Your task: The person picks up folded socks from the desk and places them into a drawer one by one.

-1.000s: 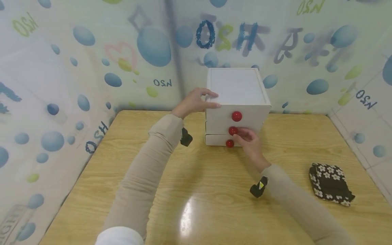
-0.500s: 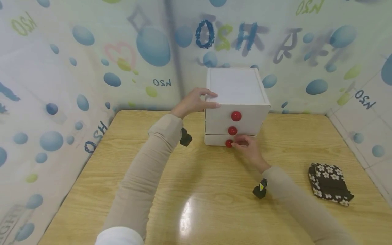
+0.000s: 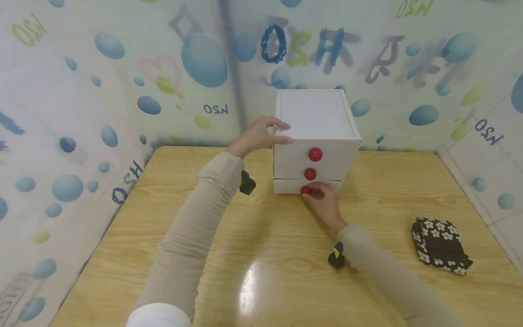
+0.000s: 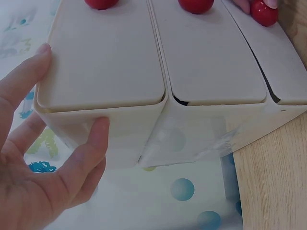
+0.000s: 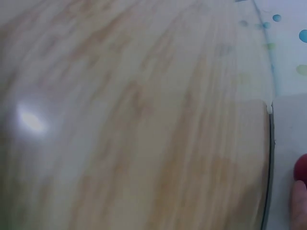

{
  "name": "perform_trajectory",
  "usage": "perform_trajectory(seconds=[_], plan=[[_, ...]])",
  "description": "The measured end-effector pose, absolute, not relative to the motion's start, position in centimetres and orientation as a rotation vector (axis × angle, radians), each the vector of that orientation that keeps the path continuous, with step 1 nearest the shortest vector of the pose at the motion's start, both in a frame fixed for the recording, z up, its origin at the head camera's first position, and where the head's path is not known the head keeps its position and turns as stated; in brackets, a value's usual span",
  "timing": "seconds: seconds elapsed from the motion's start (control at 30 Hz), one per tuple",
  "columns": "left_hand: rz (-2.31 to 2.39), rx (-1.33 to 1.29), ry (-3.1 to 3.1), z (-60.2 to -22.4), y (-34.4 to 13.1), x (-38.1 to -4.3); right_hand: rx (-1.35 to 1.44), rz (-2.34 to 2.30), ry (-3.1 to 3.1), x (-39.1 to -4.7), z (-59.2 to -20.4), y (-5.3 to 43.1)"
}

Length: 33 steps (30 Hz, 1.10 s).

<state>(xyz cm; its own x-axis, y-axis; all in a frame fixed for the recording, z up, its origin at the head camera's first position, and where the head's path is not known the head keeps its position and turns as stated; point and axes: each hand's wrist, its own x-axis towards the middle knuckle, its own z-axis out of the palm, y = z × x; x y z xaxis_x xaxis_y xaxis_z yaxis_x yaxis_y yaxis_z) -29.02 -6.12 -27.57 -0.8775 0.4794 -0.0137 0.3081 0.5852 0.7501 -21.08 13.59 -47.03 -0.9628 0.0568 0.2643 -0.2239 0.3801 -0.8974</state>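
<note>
A small white drawer cabinet (image 3: 316,113) stands against the back wall, its stacked drawers each fitted with a round red knob. My left hand (image 3: 259,136) holds its upper front left corner. In the left wrist view, bent fingers of the left hand (image 4: 53,177) lie along the top edge and side panel. My right hand (image 3: 324,204) pinches the bottom red knob (image 3: 305,190) between thumb and fingers. The bottom drawer (image 3: 286,186) sits close to flush with the front. Above it are the middle knob (image 3: 310,174) and the top knob (image 3: 315,154).
A folded dark cloth item with white flowers (image 3: 441,245) lies on the right of the wooden table (image 3: 286,281). Walls printed with blue dots and letters (image 3: 204,59) enclose the back and sides.
My right hand has moved down from the middle knob to the bottom knob and now pinches it. The left hand stays on the cabinet's corner.
</note>
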Motion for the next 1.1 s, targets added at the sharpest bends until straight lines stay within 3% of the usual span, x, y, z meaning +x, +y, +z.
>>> perform_trajectory(seconds=[1.1], plan=[[1.248, 0.607, 2.556, -27.61, -6.22, -29.1, 0.106, 1.621, -2.299, -20.26, -46.81, 12.81]])
